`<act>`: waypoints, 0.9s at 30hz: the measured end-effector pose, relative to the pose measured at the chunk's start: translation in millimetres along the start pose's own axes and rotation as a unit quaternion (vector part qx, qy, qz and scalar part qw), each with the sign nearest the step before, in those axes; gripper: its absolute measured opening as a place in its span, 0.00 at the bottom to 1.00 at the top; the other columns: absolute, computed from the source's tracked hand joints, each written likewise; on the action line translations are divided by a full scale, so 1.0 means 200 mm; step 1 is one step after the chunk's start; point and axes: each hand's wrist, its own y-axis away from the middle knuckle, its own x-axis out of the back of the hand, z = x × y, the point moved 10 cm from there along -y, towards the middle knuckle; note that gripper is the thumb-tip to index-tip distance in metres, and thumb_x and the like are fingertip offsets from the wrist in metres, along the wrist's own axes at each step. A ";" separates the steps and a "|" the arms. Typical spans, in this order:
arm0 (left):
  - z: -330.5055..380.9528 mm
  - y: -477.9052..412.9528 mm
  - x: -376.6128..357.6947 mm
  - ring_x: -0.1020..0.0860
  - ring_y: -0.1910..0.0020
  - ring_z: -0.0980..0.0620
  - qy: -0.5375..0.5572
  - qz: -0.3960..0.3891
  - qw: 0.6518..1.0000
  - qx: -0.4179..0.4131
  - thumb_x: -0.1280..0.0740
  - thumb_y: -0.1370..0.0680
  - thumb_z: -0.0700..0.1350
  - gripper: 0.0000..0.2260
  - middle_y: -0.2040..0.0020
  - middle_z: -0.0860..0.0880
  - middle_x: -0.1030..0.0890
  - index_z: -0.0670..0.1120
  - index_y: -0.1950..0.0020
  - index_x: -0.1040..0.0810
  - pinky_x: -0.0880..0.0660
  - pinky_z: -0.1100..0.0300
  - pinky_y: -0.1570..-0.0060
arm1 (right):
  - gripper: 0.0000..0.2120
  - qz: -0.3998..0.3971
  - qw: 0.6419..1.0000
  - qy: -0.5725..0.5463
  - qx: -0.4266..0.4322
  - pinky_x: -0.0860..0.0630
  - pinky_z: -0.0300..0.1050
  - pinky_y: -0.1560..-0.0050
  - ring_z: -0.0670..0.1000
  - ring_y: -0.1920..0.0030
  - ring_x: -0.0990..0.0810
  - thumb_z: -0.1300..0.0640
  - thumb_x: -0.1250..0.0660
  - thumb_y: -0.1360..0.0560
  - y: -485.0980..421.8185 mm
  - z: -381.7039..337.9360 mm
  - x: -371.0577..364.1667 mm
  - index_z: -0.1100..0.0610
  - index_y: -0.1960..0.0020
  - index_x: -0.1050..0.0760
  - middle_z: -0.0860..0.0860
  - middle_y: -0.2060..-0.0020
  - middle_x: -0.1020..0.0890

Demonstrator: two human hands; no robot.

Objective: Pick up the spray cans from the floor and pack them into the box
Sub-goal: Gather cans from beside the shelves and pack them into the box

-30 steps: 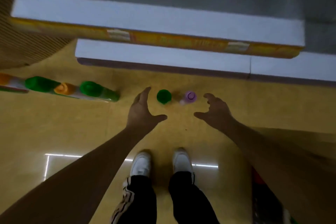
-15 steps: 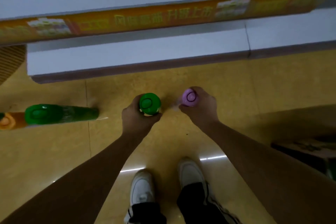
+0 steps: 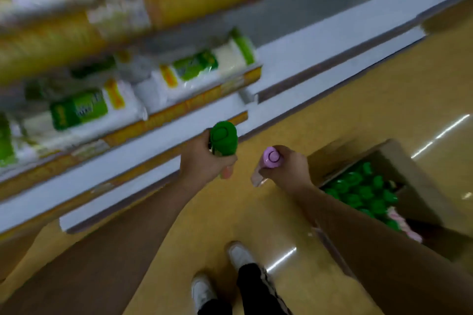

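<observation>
Your left hand [image 3: 204, 161] has its fingers [image 3: 227, 172] clamped round a green-capped spray can [image 3: 223, 138], your right hand [image 3: 289, 169] round a pink-capped spray can [image 3: 271, 158] — both cans held off the floor [image 3: 230, 212], near the box [image 3: 419, 194] packed with green caps [image 3: 363, 192].

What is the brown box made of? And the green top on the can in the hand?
The box looks like cardboard: dull brown, with a folded flap. The green cap looks like plastic: smooth, coloured, with a moulded round dimple, though blurred.

Head view, steeply down, floorward
</observation>
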 end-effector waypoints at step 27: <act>4.08 0.72 -0.24 0.22 0.52 0.51 -0.042 -0.040 0.850 -0.523 0.28 0.43 0.72 0.39 0.48 0.57 0.21 0.59 0.36 0.33 0.27 0.58 0.61 | 0.31 0.420 0.901 -0.061 0.088 0.16 0.53 0.49 0.50 0.51 0.17 0.47 0.15 0.42 1.10 -0.63 3.65 0.51 0.41 0.20 0.49 0.51 0.16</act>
